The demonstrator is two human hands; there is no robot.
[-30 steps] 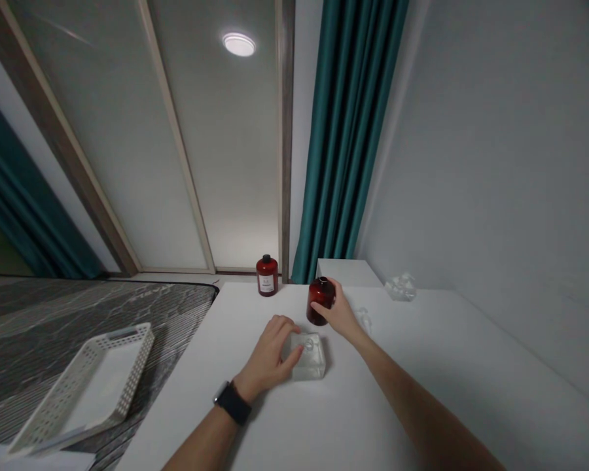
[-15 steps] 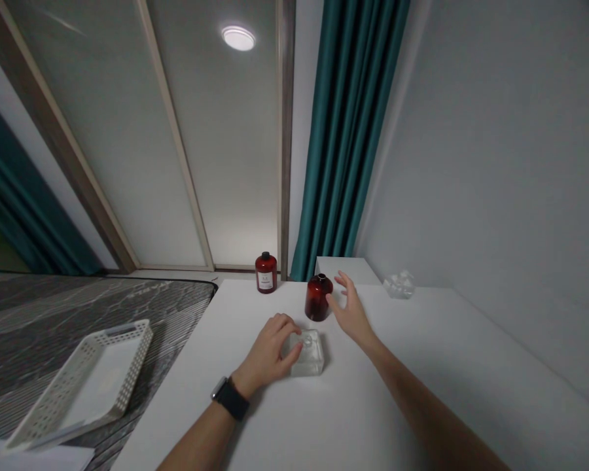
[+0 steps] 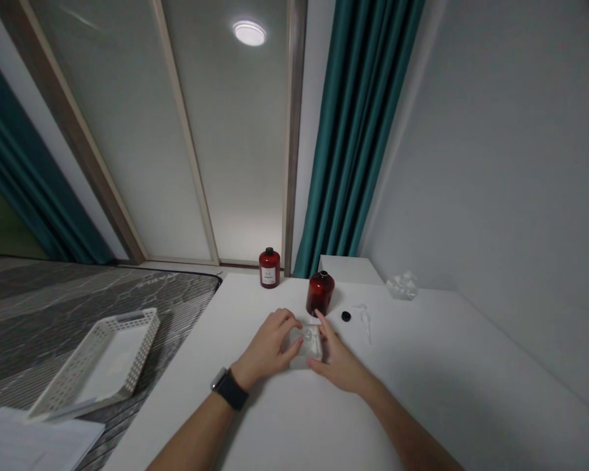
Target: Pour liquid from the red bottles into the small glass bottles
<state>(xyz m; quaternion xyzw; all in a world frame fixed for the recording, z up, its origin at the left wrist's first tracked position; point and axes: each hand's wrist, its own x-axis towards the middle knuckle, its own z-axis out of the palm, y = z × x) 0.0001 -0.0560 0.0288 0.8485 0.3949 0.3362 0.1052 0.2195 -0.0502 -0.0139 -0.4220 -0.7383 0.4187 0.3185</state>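
A clear, square, glass-like container (image 3: 308, 344) rests on the white table between my two hands. My left hand (image 3: 272, 343), with a dark watch on its wrist, grips the left side with curled fingers. On the other side, my right hand (image 3: 337, 358) has its thumb at the near corner and its fingers along the right edge. An amber bottle (image 3: 320, 294) with an uncapped neck stands just behind the container, close to my right fingertips. A small black cap (image 3: 346, 316) and a clear, thin strip-like item (image 3: 366, 321) lie to the right of that bottle.
A labelled red-brown bottle (image 3: 269, 269) with a black cap stands at the table's far edge. Crumpled clear plastic (image 3: 402, 286) lies far right, near a white box (image 3: 351, 269). Left of the table are a white perforated basket (image 3: 144, 347) and papers (image 3: 39, 439).
My right hand has moved from beside the amber bottle down and toward me, onto the container's right side. The cap and clear strip are now uncovered. My left hand stays at the container.
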